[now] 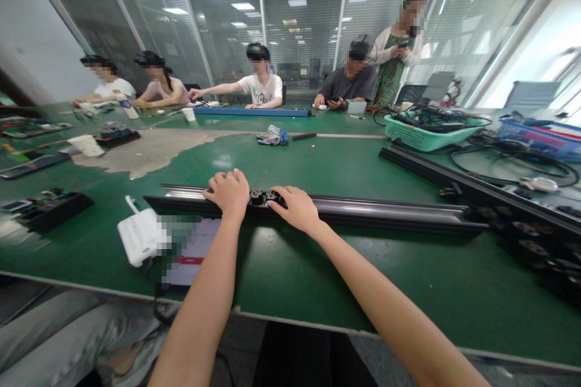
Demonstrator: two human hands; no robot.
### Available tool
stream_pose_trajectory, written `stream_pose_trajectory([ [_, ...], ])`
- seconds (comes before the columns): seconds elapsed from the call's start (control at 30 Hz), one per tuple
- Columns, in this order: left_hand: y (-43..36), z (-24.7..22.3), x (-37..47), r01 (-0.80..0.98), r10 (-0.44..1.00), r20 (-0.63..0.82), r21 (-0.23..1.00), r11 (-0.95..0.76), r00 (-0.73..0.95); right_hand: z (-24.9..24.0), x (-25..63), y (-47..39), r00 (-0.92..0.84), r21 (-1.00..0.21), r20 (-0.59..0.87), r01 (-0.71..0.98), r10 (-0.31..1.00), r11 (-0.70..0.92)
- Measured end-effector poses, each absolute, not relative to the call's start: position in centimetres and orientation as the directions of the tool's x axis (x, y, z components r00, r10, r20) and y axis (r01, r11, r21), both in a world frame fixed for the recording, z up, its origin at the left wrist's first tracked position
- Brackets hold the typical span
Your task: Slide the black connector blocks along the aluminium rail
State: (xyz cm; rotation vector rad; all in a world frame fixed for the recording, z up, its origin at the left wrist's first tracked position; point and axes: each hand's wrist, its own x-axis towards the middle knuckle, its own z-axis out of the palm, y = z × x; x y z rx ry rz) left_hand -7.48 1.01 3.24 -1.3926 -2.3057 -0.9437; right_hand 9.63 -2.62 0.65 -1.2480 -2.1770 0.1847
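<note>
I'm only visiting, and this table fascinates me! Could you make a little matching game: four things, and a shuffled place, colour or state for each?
Things:
1. Long dark rail
2. Basket
3. Boxy gadget
4. Slim bar

Descriptions:
A. White, left of the left forearm
B. Heaped with dark cables
C. Blue, in front of a seated person
D. Under the left hand and right hand

Pairs: 1-D, 2-B, 3-A, 4-C

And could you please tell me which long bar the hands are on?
The silvery-channelled black bar in the middle; the blue bar lies across the table, the other black bar at right.
</note>
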Motion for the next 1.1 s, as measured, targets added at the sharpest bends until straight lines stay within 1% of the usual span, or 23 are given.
stream_pose_trajectory([
  [0.1, 0.6, 3.3, -6.6, 0.884, 0.699, 0.548, 0.359, 0.300, -0.459, 0.8, 10.0, -2.1, -0.351, -0.488, 0.430, 0.685, 0.832, 0.541],
  [0.17, 0.3, 3.2, -5.9, 0.902, 0.717, 0.552, 0.324, 0.285, -0.425, 1.0, 10.6, -1.7, -0.360, -0.516, 0.416, 0.662, 0.835, 0.543],
  [0.37, -0.5, 2.9, -4.0, 0.941, 0.771, 0.545, 0.257, 0.221, -0.330, 1.7, 13.0, -1.9, -0.403, -0.481, 0.396, 0.675, 0.825, 0.560],
  [0.53, -1.3, 2.7, -3.1, 0.963, 0.812, 0.521, 0.195, 0.188, -0.264, 1.5, 14.3, -2.7, -0.399, -0.471, 0.399, 0.683, 0.825, 0.558],
  [0.67, -1.8, 3.0, -2.7, 0.971, 0.832, 0.507, 0.189, 0.147, -0.225, 1.4, 14.8, -3.0, -0.400, -0.441, 0.416, 0.697, 0.817, 0.565],
  [0.87, -1.8, 3.1, -2.6, 0.968, 0.836, 0.497, 0.199, 0.152, -0.233, 1.3, 15.7, -2.8, -0.401, -0.427, 0.398, 0.715, 0.825, 0.554],
  [1.03, -1.5, 2.6, -2.6, 0.972, 0.823, 0.524, 0.182, 0.145, -0.221, 1.3, 16.5, -2.8, -0.391, -0.437, 0.398, 0.715, 0.830, 0.546],
  [1.1, -1.5, 2.6, -2.5, 0.979, 0.812, 0.553, 0.169, 0.110, -0.187, 1.3, 16.7, -2.9, -0.384, -0.436, 0.402, 0.718, 0.831, 0.543],
])
